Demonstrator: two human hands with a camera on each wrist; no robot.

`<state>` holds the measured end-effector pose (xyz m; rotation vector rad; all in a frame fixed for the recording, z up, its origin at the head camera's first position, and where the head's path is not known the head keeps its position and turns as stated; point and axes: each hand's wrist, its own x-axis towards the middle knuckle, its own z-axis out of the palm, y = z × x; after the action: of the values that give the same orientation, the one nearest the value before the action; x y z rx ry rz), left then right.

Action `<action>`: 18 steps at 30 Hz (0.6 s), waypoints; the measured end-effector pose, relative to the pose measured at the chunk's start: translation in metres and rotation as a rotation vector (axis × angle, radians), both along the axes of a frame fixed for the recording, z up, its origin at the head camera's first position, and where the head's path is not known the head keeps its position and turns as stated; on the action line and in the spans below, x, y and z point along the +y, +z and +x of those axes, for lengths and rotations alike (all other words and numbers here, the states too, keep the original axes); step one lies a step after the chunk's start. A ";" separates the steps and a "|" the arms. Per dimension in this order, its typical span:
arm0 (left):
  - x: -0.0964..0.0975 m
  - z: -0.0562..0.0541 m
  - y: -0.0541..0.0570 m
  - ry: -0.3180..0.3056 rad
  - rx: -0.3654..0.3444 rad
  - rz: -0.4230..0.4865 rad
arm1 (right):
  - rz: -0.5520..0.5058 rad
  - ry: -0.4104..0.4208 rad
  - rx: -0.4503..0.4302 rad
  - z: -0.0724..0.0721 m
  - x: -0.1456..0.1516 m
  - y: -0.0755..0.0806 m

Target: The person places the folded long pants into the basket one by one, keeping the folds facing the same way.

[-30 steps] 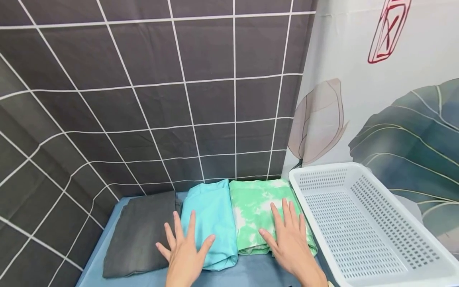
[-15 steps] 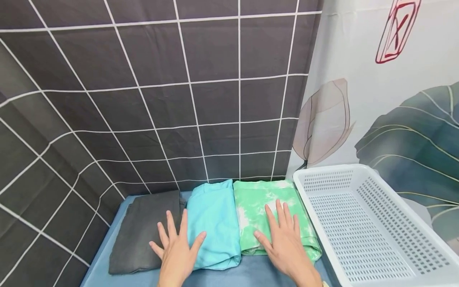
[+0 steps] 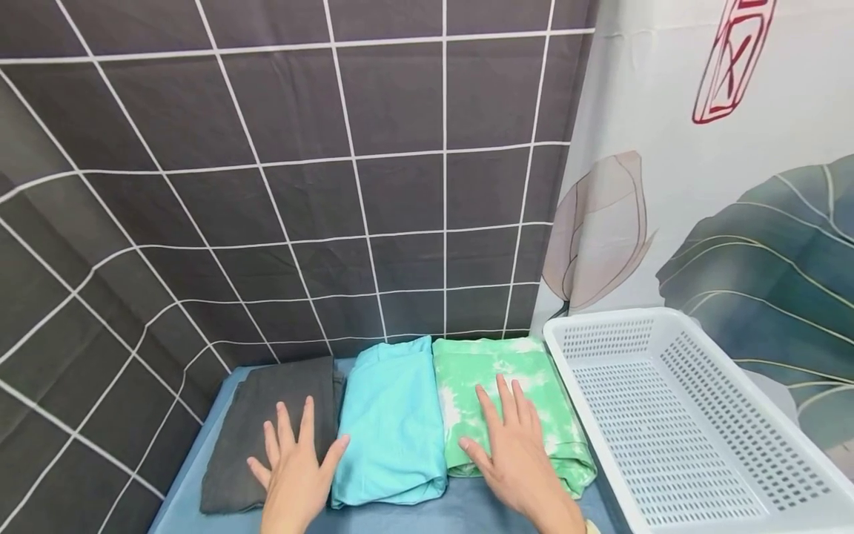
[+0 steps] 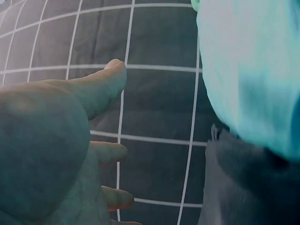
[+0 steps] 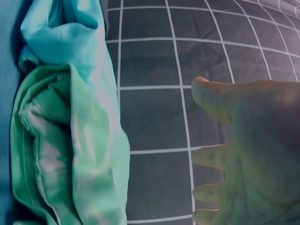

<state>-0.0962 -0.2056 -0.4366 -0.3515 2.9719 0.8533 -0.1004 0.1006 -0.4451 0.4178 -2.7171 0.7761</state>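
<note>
Grey cloth [image 3: 243, 430] blw L fingers [image 3: 285, 429], grn cloth [image 3: 465, 389] blw R fingers [image 3: 508, 404].

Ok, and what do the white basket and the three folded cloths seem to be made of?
White basket: probably molded plastic with a soft sheen, going by its smooth rim and regular holes. Gray cloth: matte fabric, lying in soft folds. Turquoise cloth: likely matte fabric too, with rounded creases. Green cloth: matte, white-blotched fabric, folded in layers. Fibers can't be told.

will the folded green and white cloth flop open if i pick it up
The green-and-white cloth would probably flop open if lifted by one layer, since its folds look loose. Lying flat, it seems unlikely to roll; pushed toward the adjacent basket, it might bunch up.
</note>
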 end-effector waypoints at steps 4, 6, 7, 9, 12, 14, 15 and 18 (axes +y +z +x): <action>-0.012 -0.002 0.000 0.020 -0.021 -0.006 | 0.010 0.021 0.015 0.000 -0.006 0.000; -0.018 -0.003 0.000 0.029 -0.030 -0.008 | 0.014 0.031 0.024 -0.001 -0.009 -0.001; -0.022 -0.003 -0.001 0.033 -0.032 -0.009 | 0.014 0.036 0.026 -0.001 -0.011 -0.001; -0.028 -0.003 -0.002 0.051 -0.038 -0.006 | 0.012 0.048 0.018 -0.001 -0.015 0.000; -0.038 -0.003 -0.006 0.081 -0.051 -0.007 | -0.001 0.066 -0.014 -0.002 -0.022 0.001; -0.045 -0.003 -0.008 0.097 -0.059 -0.008 | -0.006 0.078 -0.032 -0.002 -0.027 0.000; -0.048 -0.003 -0.010 0.104 -0.067 -0.009 | -0.010 0.087 -0.037 -0.002 -0.029 0.000; -0.058 -0.003 -0.012 0.118 -0.083 -0.010 | -0.017 0.107 -0.040 -0.002 -0.038 -0.002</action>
<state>-0.0988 -0.2637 -0.4487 -0.5537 2.9045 0.8130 -0.1020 0.0628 -0.4475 0.5531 -2.7421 0.8435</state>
